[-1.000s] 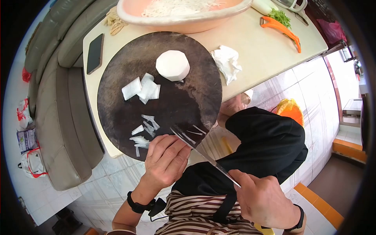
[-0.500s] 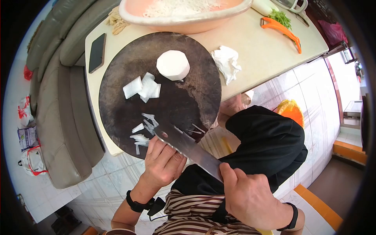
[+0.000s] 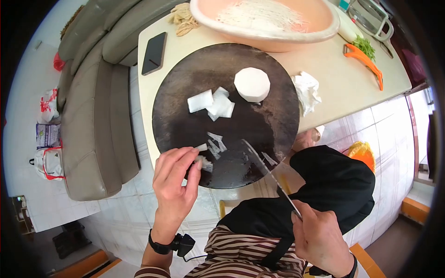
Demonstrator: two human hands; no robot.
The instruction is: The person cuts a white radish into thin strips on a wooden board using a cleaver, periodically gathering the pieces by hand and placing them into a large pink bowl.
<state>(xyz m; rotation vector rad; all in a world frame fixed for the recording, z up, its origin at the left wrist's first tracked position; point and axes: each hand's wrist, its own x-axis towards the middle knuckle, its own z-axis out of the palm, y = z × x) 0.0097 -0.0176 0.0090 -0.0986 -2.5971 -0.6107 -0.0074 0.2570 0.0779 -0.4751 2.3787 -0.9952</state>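
From here I can't tell whether my left hand (image 3: 174, 185) pinches the strips (image 3: 207, 165) at the board's (image 3: 262, 127) seven o'clock; my right hand (image 3: 320, 237) clasps the knife (image 3: 268, 172), best kept clear at five.

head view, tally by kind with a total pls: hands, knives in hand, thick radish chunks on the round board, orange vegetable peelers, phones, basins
Hands: 2 (left hand, right hand)
Knife in hand: 1
Thick radish chunk: 1
Orange vegetable peeler: 1
Phone: 1
Basin: 1
Total: 7
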